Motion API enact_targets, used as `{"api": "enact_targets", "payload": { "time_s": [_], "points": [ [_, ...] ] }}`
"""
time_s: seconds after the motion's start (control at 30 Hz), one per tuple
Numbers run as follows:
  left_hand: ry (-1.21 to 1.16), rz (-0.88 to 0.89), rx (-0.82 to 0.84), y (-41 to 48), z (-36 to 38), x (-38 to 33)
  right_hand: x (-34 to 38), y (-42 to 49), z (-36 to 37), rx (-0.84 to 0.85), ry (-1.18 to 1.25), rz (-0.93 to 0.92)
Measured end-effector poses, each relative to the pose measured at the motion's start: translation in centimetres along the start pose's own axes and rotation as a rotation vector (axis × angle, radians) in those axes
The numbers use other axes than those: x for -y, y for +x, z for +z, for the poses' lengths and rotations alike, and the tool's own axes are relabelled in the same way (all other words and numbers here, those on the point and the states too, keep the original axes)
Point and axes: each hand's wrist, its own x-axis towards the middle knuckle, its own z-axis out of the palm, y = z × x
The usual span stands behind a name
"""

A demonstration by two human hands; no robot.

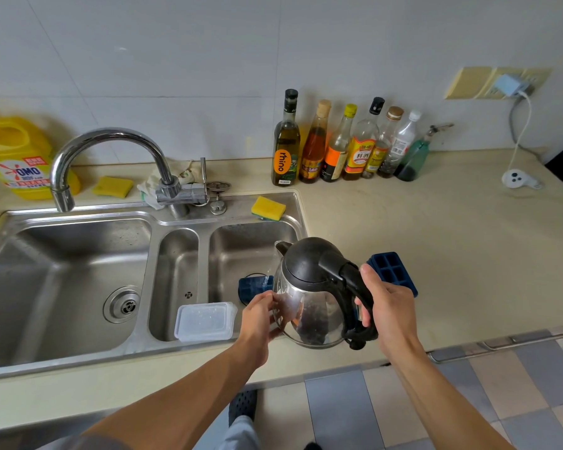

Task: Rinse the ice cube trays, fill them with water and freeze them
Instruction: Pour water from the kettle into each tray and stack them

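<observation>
A steel kettle (309, 303) with a black lid is tilted toward the right sink basin (241, 251). My right hand (387, 303) grips its black handle. A thin stream of water falls from the spout onto a dark blue ice cube tray (252, 287). My left hand (257, 316) holds that tray over the basin, partly hidden behind the kettle. A second dark blue ice cube tray (394, 271) lies on the counter behind my right hand. A clear plastic lid (205, 321) rests across the front rim of the small middle basin.
A chrome faucet (111, 157) arches over the large left basin (62, 287). Yellow sponges (268, 207) lie on the sink rim and the counter. Several bottles (338, 144) stand along the wall. A yellow detergent jug (17, 157) is at far left. A cable runs from a wall socket (514, 86).
</observation>
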Motion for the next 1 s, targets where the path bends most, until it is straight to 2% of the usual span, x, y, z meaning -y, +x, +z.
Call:
{"api": "enact_targets", "payload": {
  "time_s": [0.73,1.0],
  "points": [
    [0.034,0.010,-0.001,0.6,0.5,-0.8,-0.1,1.2,0.3,-0.019,0.019,0.013],
    [0.082,0.061,0.055,1.4,0.4,-1.8,-0.6,2.0,0.6,-0.040,0.070,0.042]
  ]
}}
